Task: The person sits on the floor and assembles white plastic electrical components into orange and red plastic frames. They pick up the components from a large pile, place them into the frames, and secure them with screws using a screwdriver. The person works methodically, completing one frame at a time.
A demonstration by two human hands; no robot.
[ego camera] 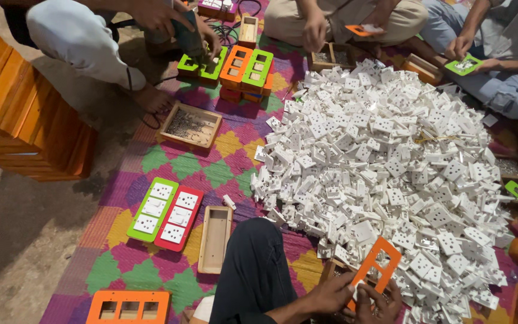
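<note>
My left hand [331,294] and my right hand [380,305] are at the bottom edge, both gripping the lower end of an orange plastic frame plate [382,259] with rectangular cut-outs. The plate tilts up and to the right over the near edge of a big pile of white socket modules [391,162]. A small white piece shows between my fingers; I cannot tell what it is. My knee in black trousers [253,270] lies left of my hands. Part of a wooden box [330,269] sits under the plate.
On the patterned mat lie a green plate [150,210] and a red plate [179,219] filled with sockets, an empty wooden box [214,240], an empty orange plate [128,307] and a tray of screws [188,126]. Other people sit at the top; one holds a power tool [187,36]. Orange crates [19,108] stand left.
</note>
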